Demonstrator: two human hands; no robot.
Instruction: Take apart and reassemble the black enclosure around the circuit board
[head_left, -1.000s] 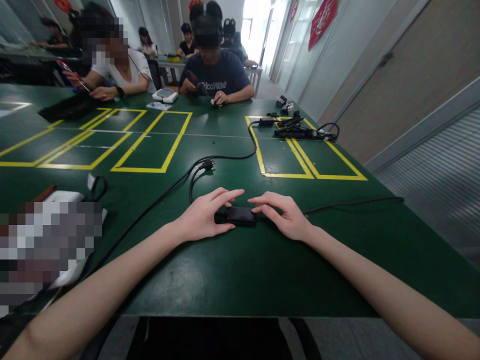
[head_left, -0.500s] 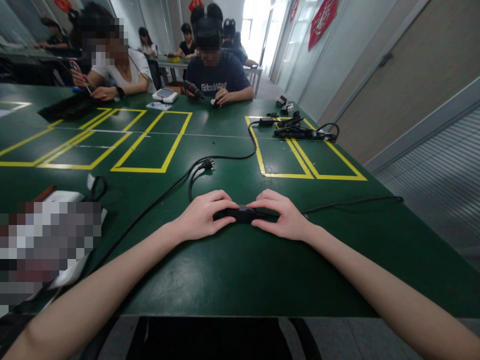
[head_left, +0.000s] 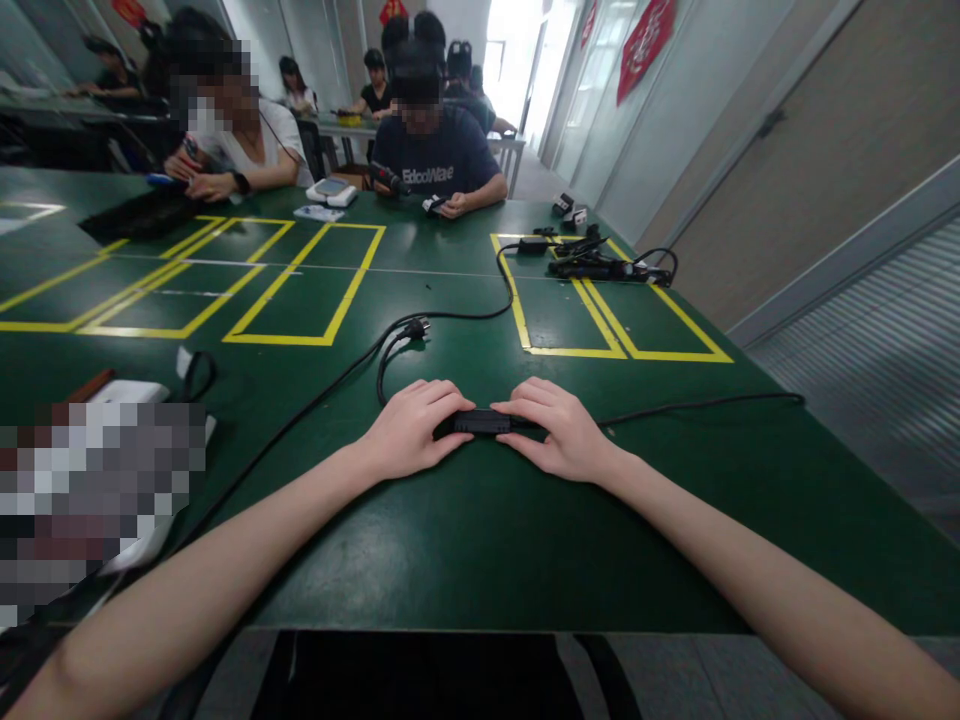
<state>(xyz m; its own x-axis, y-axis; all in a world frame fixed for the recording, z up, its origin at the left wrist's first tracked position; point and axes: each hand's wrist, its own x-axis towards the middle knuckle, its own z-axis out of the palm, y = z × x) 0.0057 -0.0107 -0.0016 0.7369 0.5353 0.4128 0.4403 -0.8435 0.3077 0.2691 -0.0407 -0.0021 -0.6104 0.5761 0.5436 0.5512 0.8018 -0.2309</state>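
A small black power adapter lies across the green table in front of me, with a ridged long side toward me. My left hand pinches its left end between thumb and fingers. The right end is gripped the same way by my right hand. From the right end a black cord runs out over the table. Behind my left hand, a short cable with a black plug curves up; where it joins is hidden by that hand.
A long black cable crosses the table on the left. Beyond it are yellow tape outlines. A heap of black cables and adapters lies at the far right. A blurred white object is near my left forearm. Two people sit opposite, handling things.
The adapter has turned a little, showing more of its ridged side, and shifted slightly left. My right hand has moved slightly left with it. A person opposite has lowered the hand holding a tool.
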